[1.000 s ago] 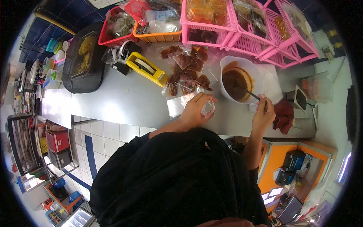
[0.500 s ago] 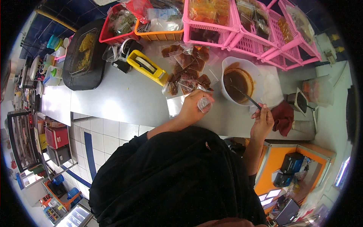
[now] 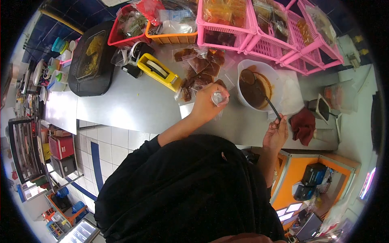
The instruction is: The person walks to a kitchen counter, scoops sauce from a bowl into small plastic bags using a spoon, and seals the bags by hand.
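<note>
Curled around a small clear plastic bag (image 3: pixel 219 98), my left hand (image 3: pixel 205 104) keeps the bag's mouth opened upward over the steel counter. My right hand (image 3: pixel 276 133) grips the dark handle of a ladle (image 3: pixel 269 101). The ladle's bowl is full of brown sauce and sits at the left inside of a white tub (image 3: pixel 277 83), at the sauce's surface. Brown sauce (image 3: pixel 252 95) coats part of the tub's wall. Just beyond my left hand lie several filled sauce packets (image 3: pixel 201 63) in a heap. Flat empty bags (image 3: pixel 186 109) lie partly under my left hand.
A yellow tape dispenser (image 3: pixel 159 72) stands left of the packets. Along the back are a red basket (image 3: pixel 127 39), an orange basket (image 3: pixel 172 38) and pink racks (image 3: pixel 227 31) with bagged goods. Right of the tub are a dark red cloth (image 3: pixel 302 126) and a metal container (image 3: pixel 320 108).
The ladle's bowl has come up out of the sauce, filled, toward the tub's far left side. My left hand has shifted slightly up and right with the bag.
</note>
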The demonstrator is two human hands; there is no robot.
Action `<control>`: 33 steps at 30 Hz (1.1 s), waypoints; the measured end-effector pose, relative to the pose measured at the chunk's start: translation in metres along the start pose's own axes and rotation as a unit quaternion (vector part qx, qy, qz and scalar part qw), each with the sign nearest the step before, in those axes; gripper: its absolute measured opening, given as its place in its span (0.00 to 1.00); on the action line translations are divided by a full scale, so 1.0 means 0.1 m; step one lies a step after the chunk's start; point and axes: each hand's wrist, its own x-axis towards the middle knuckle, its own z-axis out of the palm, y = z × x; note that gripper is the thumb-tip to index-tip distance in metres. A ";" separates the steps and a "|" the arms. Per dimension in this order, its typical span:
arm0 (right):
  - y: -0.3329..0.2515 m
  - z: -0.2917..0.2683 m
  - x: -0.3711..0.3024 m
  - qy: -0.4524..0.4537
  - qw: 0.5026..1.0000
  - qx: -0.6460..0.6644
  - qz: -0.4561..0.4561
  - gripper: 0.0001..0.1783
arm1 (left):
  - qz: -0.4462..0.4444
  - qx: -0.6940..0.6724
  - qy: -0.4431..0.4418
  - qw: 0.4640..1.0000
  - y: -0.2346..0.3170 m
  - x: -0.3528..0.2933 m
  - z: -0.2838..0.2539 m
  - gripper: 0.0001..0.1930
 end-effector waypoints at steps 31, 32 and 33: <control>-0.67 0.58 -0.68 -0.176 0.856 -0.254 -0.415 0.19 | -0.011 -0.140 0.013 0.990 0.32 0.23 0.02 0.17; -0.67 0.58 -0.69 -0.176 0.856 -0.254 -0.415 0.19 | 0.008 -0.144 0.020 0.989 0.32 0.23 0.02 0.17; -0.67 0.59 -0.71 -0.172 0.834 -0.275 -0.446 0.19 | 0.008 -0.144 0.020 0.989 0.32 0.23 0.02 0.17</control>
